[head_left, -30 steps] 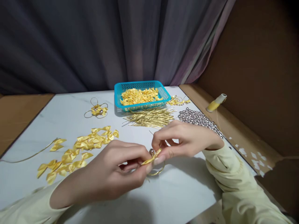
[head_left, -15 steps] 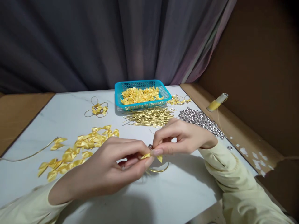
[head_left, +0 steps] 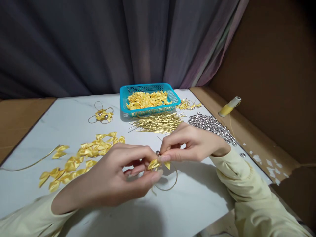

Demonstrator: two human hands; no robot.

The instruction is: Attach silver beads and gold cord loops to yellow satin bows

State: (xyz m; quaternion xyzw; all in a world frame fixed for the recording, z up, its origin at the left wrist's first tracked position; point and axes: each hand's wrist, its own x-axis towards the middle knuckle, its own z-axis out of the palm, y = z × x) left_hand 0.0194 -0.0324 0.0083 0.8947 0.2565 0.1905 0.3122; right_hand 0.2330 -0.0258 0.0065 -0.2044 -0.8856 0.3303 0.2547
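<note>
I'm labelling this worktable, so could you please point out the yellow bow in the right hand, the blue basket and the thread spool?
Yellow bow (head_left: 153, 164), head view: lobe at picture left.
Blue basket (head_left: 153, 108), head view: front rim.
Thread spool (head_left: 226, 110), head view: yellow winding.

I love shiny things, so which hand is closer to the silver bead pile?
Right. The right hand is just on the near side of the silver bead pile; the left hand is farther off to the left, near the loose yellow bows.
</note>
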